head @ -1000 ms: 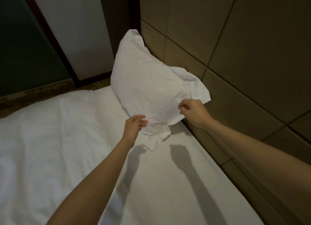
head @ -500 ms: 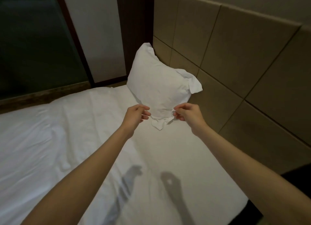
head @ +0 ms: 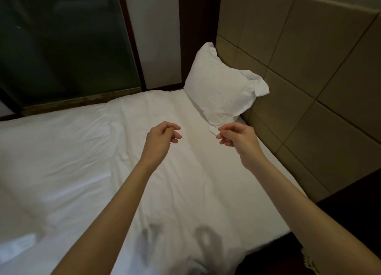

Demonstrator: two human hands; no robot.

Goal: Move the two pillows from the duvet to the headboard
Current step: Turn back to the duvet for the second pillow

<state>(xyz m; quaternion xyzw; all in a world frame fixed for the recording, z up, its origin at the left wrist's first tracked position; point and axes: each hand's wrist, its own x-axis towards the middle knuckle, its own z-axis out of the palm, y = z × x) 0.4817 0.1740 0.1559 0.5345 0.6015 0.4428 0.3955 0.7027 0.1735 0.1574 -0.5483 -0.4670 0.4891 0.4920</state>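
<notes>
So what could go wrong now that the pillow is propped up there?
1. The pillow leans tilted against the headboard on one corner, so it might slump or slide down onto the sheet.
2. The right hand hangs close to the pillowcase flap; pulling away could snag it and tug the pillow over.
3. No second pillow is in view, so it may get forgotten.

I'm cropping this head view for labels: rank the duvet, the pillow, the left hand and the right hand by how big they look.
1. duvet, by far the largest.
2. pillow.
3. left hand and right hand: they look alike, so no ranking between them.
</notes>
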